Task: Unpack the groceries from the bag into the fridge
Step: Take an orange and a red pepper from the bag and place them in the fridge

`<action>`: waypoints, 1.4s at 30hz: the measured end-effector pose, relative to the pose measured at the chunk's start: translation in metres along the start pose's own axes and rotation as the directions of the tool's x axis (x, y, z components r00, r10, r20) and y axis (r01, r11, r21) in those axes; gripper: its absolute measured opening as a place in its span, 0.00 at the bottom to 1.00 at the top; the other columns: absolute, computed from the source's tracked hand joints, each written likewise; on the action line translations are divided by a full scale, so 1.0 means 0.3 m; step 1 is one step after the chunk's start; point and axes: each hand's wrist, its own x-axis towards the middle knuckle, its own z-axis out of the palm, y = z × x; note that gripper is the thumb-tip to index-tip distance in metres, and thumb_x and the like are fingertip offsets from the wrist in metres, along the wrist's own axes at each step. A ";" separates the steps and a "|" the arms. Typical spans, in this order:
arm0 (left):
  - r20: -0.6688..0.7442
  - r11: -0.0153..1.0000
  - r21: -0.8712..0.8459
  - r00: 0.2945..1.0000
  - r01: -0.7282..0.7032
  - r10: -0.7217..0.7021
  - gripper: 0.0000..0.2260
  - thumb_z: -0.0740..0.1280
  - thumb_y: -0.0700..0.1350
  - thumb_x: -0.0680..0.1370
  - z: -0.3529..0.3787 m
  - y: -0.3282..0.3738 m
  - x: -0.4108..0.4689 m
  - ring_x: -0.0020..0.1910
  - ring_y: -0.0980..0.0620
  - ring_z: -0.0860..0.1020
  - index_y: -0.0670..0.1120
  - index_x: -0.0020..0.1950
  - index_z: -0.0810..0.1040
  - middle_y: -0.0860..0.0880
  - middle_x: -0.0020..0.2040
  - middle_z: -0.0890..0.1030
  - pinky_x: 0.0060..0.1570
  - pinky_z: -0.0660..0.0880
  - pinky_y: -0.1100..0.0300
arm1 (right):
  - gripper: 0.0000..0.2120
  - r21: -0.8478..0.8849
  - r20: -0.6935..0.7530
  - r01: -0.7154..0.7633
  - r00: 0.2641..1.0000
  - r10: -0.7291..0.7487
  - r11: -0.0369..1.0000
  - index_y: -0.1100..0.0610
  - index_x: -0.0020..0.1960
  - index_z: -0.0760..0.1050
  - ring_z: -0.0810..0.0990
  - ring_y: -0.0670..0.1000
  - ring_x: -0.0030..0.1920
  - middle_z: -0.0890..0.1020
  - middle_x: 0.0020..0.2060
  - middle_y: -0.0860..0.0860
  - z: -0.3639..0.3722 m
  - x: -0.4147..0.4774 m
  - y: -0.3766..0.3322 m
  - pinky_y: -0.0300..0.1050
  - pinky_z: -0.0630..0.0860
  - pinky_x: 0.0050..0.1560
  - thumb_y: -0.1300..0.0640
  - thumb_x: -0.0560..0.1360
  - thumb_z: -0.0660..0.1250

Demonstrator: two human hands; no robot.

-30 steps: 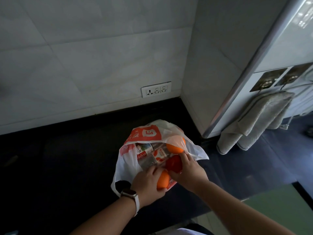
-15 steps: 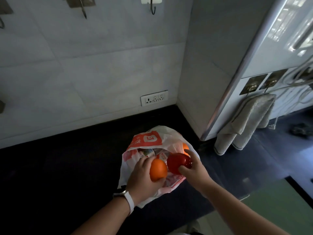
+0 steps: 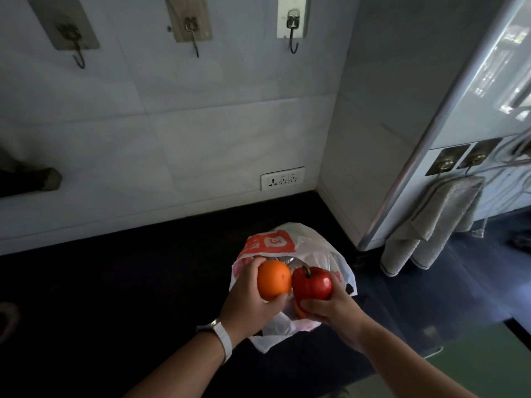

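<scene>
A white plastic bag with an orange logo lies open on the black counter. My left hand, a white watch on its wrist, grips an orange lifted above the bag. My right hand holds a red bell pepper right beside the orange; the two touch or nearly touch. Something orange peeks out beneath the pepper. The bag's other contents are mostly hidden by my hands. The white fridge stands to the right, its door closed.
A tiled wall with three hooks and a socket strip backs the counter. A white side panel bounds the counter's right end. Grey towels hang below the fridge door. A dark object sits at the left edge.
Both hands have risen out of the bag, the left lifting the orange and the right lifting the red pepper. My view has tilted upward, showing the wall hooks.
</scene>
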 end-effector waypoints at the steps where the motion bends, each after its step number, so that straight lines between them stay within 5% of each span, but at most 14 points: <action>1: 0.009 1.000 -0.020 1.000 0.021 -0.021 0.33 0.72 0.61 0.65 -0.002 -0.001 -0.004 0.60 0.64 0.71 0.64 0.66 0.60 0.70 0.61 0.62 0.54 0.74 0.64 | 0.43 -0.006 -0.008 -0.007 1.000 0.007 1.000 0.40 0.62 0.72 0.78 0.63 0.59 0.64 0.69 0.56 0.008 0.002 0.000 0.56 0.82 0.49 0.57 0.51 0.86; 8: 0.009 0.992 -0.096 0.996 0.085 -0.085 0.39 0.77 0.60 0.65 0.008 0.007 -0.023 0.65 0.59 0.69 0.64 0.69 0.58 0.73 0.63 0.58 0.61 0.74 0.55 | 0.41 -0.168 -0.046 0.018 0.999 -0.026 0.986 0.33 0.59 0.70 0.77 0.60 0.60 0.67 0.66 0.54 0.031 -0.005 -0.027 0.57 0.81 0.53 0.44 0.50 0.85; 12: -0.032 0.987 -0.122 0.993 0.109 -0.113 0.39 0.78 0.61 0.62 0.023 0.034 -0.026 0.61 0.56 0.72 0.67 0.64 0.58 0.64 0.64 0.63 0.57 0.77 0.53 | 0.41 -0.172 -0.019 0.049 0.998 -0.053 0.984 0.35 0.62 0.69 0.78 0.59 0.59 0.70 0.65 0.54 0.012 -0.023 -0.045 0.57 0.82 0.53 0.45 0.53 0.85; 16: -0.050 0.979 -0.150 0.988 0.135 -0.144 0.35 0.79 0.58 0.63 0.043 0.087 -0.029 0.59 0.60 0.73 0.65 0.62 0.62 0.70 0.60 0.63 0.57 0.77 0.55 | 0.39 -0.145 0.035 0.092 0.996 -0.088 0.985 0.40 0.63 0.69 0.81 0.57 0.57 0.76 0.61 0.54 -0.023 -0.048 -0.075 0.56 0.82 0.52 0.50 0.57 0.83; 20: -0.097 0.955 -0.246 0.976 0.167 -0.195 0.32 0.79 0.53 0.66 0.071 0.161 -0.032 0.59 0.60 0.74 0.63 0.62 0.64 0.65 0.60 0.69 0.57 0.77 0.55 | 0.33 -0.112 0.096 0.142 0.987 -0.132 0.984 0.40 0.62 0.69 0.82 0.56 0.54 0.78 0.58 0.52 -0.071 -0.062 -0.123 0.54 0.82 0.50 0.59 0.64 0.80; 26: -0.181 0.876 -0.398 0.913 0.271 -0.365 0.28 0.76 0.49 0.70 0.100 0.275 -0.050 0.52 0.58 0.79 0.56 0.65 0.66 0.54 0.58 0.76 0.42 0.75 0.67 | 0.35 -0.056 0.206 0.129 0.972 -0.115 0.990 0.41 0.63 0.70 0.83 0.57 0.54 0.79 0.59 0.54 -0.163 -0.054 -0.192 0.59 0.81 0.52 0.56 0.62 0.82; 33: -0.311 0.855 -0.426 0.840 0.295 -0.444 0.22 0.75 0.55 0.71 0.152 0.392 -0.088 0.52 0.59 0.79 0.56 0.62 0.71 0.53 0.58 0.77 0.43 0.72 0.67 | 0.36 -0.054 0.330 0.139 0.937 -0.114 0.989 0.42 0.64 0.69 0.83 0.56 0.55 0.79 0.59 0.54 -0.237 -0.036 -0.231 0.60 0.81 0.53 0.54 0.62 0.81; 37: -0.381 0.848 -0.425 0.787 0.317 -0.485 0.30 0.73 0.63 0.62 0.181 0.430 -0.121 0.55 0.56 0.78 0.58 0.61 0.72 0.52 0.60 0.77 0.47 0.73 0.61 | 0.35 -0.097 0.405 0.152 0.909 -0.100 0.984 0.43 0.65 0.70 0.83 0.55 0.54 0.80 0.58 0.52 -0.249 -0.037 -0.231 0.59 0.81 0.54 0.54 0.63 0.81; 42: -0.425 0.852 -0.431 0.766 0.298 -0.483 0.26 0.73 0.56 0.67 0.206 0.488 -0.190 0.51 0.63 0.79 0.59 0.64 0.71 0.55 0.59 0.77 0.45 0.74 0.65 | 0.33 -0.137 0.493 0.176 0.866 -0.087 0.975 0.43 0.64 0.70 0.83 0.55 0.54 0.81 0.56 0.52 -0.226 -0.047 -0.239 0.60 0.81 0.54 0.54 0.64 0.81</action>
